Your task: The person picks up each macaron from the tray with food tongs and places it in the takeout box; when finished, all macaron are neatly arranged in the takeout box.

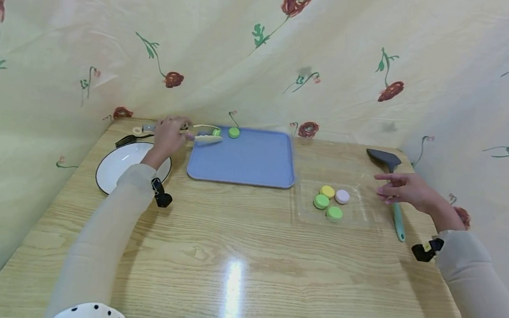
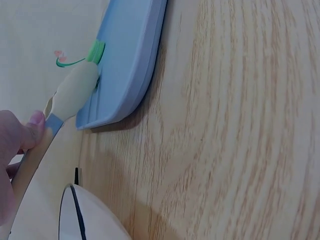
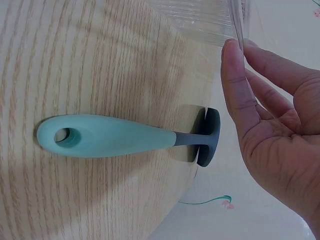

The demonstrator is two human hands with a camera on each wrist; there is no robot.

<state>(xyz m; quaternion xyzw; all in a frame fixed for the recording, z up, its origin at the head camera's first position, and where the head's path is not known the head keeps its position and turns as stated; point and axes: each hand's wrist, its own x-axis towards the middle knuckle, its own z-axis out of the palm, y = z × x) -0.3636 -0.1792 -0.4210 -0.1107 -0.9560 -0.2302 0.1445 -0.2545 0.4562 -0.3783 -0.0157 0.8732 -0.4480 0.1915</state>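
My left hand (image 1: 171, 132) grips a pair of tongs (image 2: 75, 90) with pale cream heads, at the left end of the blue tray (image 1: 242, 160). Between the tong heads shows a green macaron (image 1: 216, 132). A second green macaron (image 1: 234, 133) sits by the tray's back edge. My right hand (image 1: 399, 188) pinches the thin clear edge of a plastic box (image 3: 205, 22) between thumb and fingers. Inside that box, in the head view, lie a yellow macaron (image 1: 327, 191), a lilac macaron (image 1: 342, 196) and two green ones.
A turner (image 3: 110, 136) with a teal handle and dark head lies below my right hand. On the left, a white dish (image 1: 119, 165) with a dark rim stands under my left forearm, a black fork (image 1: 131, 140) behind it. Flowered cloth (image 1: 227, 50) hangs behind the table.
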